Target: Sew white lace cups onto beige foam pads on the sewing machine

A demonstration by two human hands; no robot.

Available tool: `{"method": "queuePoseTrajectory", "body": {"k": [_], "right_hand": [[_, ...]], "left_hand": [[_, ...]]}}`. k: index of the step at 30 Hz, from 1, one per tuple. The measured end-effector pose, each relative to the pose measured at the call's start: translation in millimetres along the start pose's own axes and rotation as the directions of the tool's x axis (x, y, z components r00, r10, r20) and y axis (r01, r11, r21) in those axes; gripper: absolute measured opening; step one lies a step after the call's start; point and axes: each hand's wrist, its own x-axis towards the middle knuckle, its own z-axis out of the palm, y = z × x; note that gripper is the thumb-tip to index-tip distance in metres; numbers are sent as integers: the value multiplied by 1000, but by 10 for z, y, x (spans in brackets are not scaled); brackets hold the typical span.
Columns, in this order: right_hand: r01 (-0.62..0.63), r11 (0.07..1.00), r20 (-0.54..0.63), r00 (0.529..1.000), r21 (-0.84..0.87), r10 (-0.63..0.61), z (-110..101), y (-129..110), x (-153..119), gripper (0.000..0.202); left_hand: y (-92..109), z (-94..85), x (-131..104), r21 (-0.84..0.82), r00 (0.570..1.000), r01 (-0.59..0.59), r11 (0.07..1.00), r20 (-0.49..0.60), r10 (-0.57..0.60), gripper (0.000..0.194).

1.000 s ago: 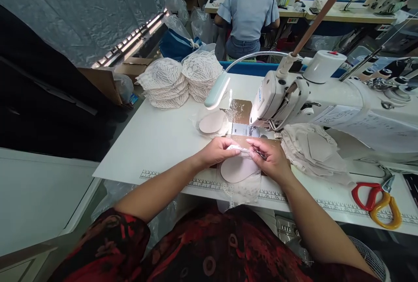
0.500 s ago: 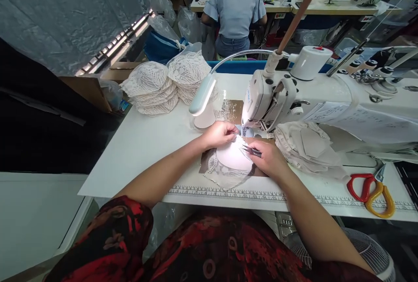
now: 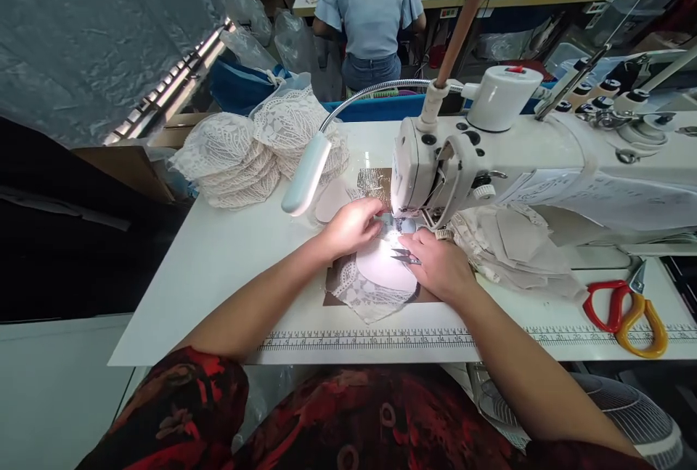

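Observation:
A white lace piece with a smooth pale cup-shaped pad [image 3: 385, 270] lies under the sewing machine [image 3: 417, 168], its far edge at the presser foot. My left hand [image 3: 353, 227] is closed at the piece's upper left edge, thumb and bent fingers together beside the needle area. In my right hand [image 3: 441, 263] is a small pair of thread snips [image 3: 406, 257], blades pointing left over the pad. That hand's fingertips reach the fabric just in front of the presser foot. Glare from the lamp washes out the detail there.
Stacks of lace cups [image 3: 229, 157] stand at the left, near a lamp [image 3: 308, 176]. More lace pieces [image 3: 512, 245] lie under the machine arm. Red-and-yellow-handled scissors [image 3: 626, 317] rest at the right. A ruler strip [image 3: 348, 340] runs along the front edge. A person [image 3: 370, 12] sits ahead.
My right hand has moved up toward the presser foot with the snips still held. My left hand's fingers have shifted slightly at the fabric edge. The view has tilted a little.

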Motion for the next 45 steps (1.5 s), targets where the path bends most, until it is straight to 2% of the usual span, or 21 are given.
{"method": "queuePoseTrajectory", "body": {"k": [2,6,10,13,19,24,29,34,39,45], "right_hand": [[2,1000,3,1000,-13,-2,-12,-9,-2,41],[-8,1000,5,1000,-30,8,-26,-25,-6,39],[-33,999,-3,999,-25,33,-4,-36,0,37],[-45,999,-9,999,-26,44,14,-49,12,38],[-46,999,-6,999,-5,46,-8,-61,21,42],[-11,996,-33,999,86,14,1,13,-24,46],[-46,992,-81,995,121,56,20,51,-43,42],[-22,997,-84,996,73,28,39,38,-23,48],[47,999,-66,997,-7,-47,60,29,-21,43],[38,998,-46,998,-45,-40,41,11,-32,41]], "left_hand": [[88,-38,-103,79,996,-85,993,-19,87,15],[189,57,-262,146,971,-232,962,86,221,23],[130,206,-286,275,948,-319,907,87,307,31],[54,219,-255,305,936,-352,885,108,335,34],[-33,106,-154,292,917,-394,871,189,351,35],[-14,30,-140,362,903,-417,834,268,335,33],[80,95,-206,335,900,-432,837,218,377,29],[109,193,-224,318,933,-360,877,125,338,29],[69,201,-237,315,927,-376,871,120,356,28],[49,201,-243,303,926,-378,875,114,360,27]]}}
